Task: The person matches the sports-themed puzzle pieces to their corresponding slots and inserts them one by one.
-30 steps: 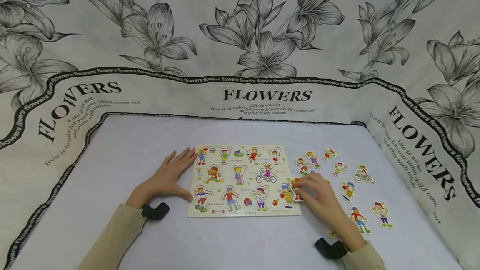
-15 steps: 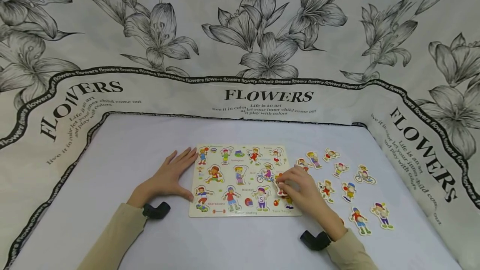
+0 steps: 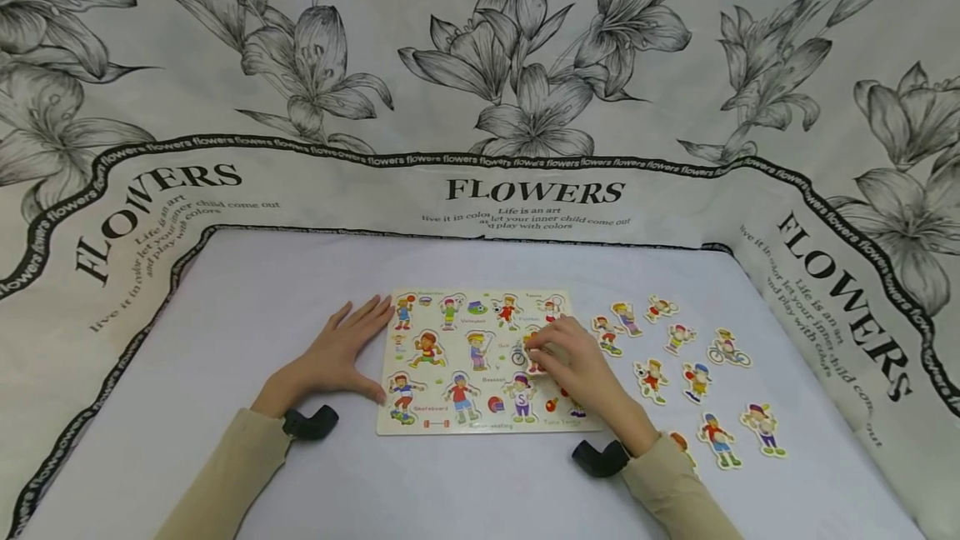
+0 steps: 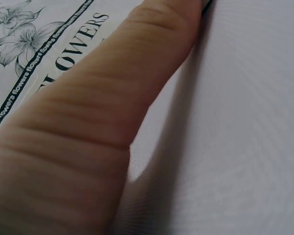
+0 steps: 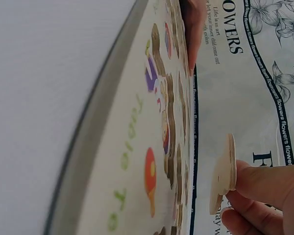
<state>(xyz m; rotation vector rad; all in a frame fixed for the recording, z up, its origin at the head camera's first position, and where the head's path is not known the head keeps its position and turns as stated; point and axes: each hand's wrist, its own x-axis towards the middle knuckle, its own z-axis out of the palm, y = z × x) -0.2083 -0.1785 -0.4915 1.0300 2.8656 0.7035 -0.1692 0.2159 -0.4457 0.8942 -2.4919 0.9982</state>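
A pale wooden puzzle board (image 3: 395, 363) printed with children at sports lies on the table, with cut-out recesses. My left hand (image 3: 330, 361) is spread at its left side, fingertips and thumb right at the edge. My right hand (image 3: 588, 373) is over the right part of the board, by the cyclist picture, and pinches a wooden puzzle piece (image 5: 224, 171) between thumb and fingers. In the right wrist view that piece is seen nearly edge-on, held off the board, its picture mostly turned away. The left wrist view shows mainly one finger (image 4: 103, 103) close up.
Several loose puzzle pieces lie on the white table right of the board, among them a cyclist (image 3: 727, 348), a footballer (image 3: 651, 380) and a purple-trousered figure (image 3: 763, 430). One piece (image 3: 681, 447) is partly covered by the right sleeve. A flower-printed cloth (image 3: 536, 190) rises behind.
My right hand has carried the puzzle piece leftward from the board's right edge to above the cyclist picture, uncovering the footballer piece. My left hand has stayed put.
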